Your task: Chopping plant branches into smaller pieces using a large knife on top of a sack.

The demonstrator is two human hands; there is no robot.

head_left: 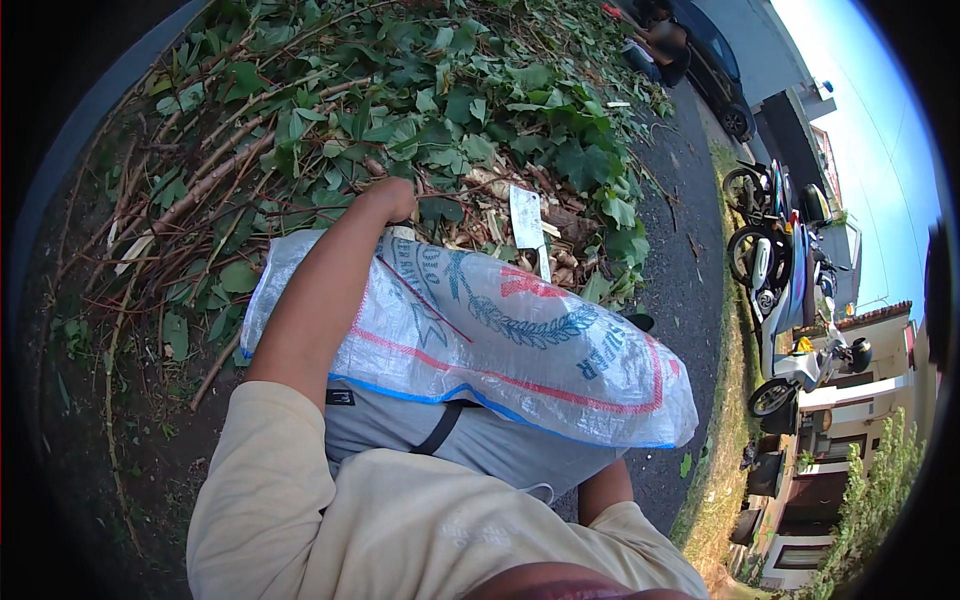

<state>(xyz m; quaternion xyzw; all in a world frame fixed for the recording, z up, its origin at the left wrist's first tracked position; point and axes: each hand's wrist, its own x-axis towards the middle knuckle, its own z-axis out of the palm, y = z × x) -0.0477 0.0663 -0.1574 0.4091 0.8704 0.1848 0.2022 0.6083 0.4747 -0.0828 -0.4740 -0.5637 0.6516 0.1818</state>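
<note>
My left hand [393, 198] reaches past the far edge of a white woven sack [490, 335] that lies over my lap. Its fingers look curled closed beside thin reddish stems, but what they grip is hidden. A thin red stalk [425, 300] lies across the sack. Beyond the sack, a cleaver [526, 218] with a broad pale blade rests on a pile of chopped stem pieces [570, 225], its handle toward me. Only part of my right arm [605, 490] shows; the sack and my leg hide the hand.
Cut leafy branches [440, 90] heap up ahead, with long bare stems [215, 175] on the left. Dark pavement [670, 260] runs along the right. Farther off are parked motorbikes [785, 270], a dark car [715, 60], a seated person [660, 50] and a house [820, 480].
</note>
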